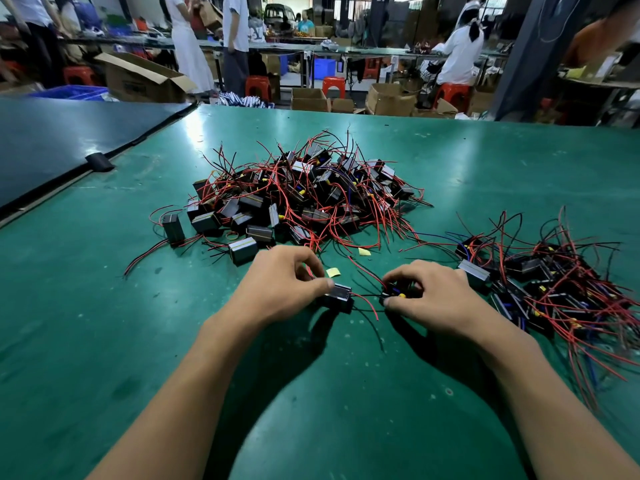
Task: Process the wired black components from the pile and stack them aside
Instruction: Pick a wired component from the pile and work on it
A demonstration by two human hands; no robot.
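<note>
A large pile of black components [301, 199] with red and black wires lies in the middle of the green table [104, 323]. A second heap of the same wired components [547, 292] lies at the right. My left hand [280, 285] pinches a black box component [337, 297] near the table's centre front. My right hand [426, 292] grips a smaller black part with a yellow and blue piece [394, 292]. Thin red and black wires run between the two parts.
Small yellow scraps [333, 271] lie just beyond my hands. A dark blue panel [62, 140] covers the table's far left. Behind the table are cardboard boxes [142, 81], red stools [258, 86] and several people at other benches.
</note>
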